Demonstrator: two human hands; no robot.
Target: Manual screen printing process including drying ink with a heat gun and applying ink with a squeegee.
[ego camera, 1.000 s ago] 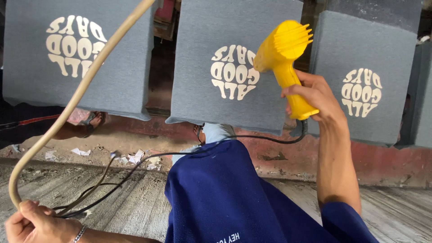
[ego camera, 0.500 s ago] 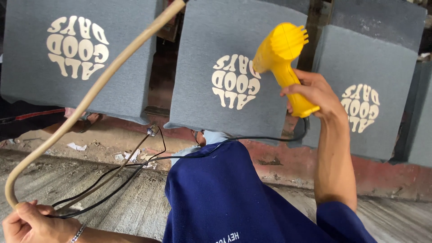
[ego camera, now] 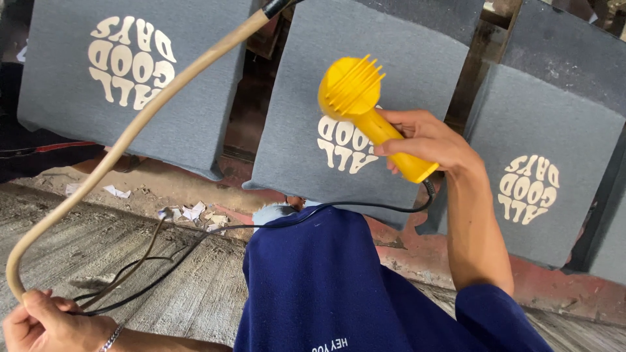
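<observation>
My right hand (ego camera: 427, 142) grips the handle of a yellow heat gun (ego camera: 365, 104), its finned nozzle held just over the cream print on the middle grey shirt (ego camera: 365, 72). A black cord (ego camera: 313, 212) runs from the handle down across my blue-clad leg (ego camera: 326, 280). My left hand (ego camera: 45, 322), at the bottom left, is closed on a thick beige hose (ego camera: 130, 133) that loops up to the top edge, together with thin dark cables (ego camera: 130, 274).
Grey shirts with cream prints are stretched on boards at the left (ego camera: 130, 72) and the right (ego camera: 541, 156). Below them runs a reddish ledge (ego camera: 417, 254) with paper scraps (ego camera: 189, 212), then a rough concrete floor (ego camera: 182, 280).
The yellow heat gun has swung left, from the gap between shirts to over the middle shirt's print. The beige hose and my left hand have barely shifted.
</observation>
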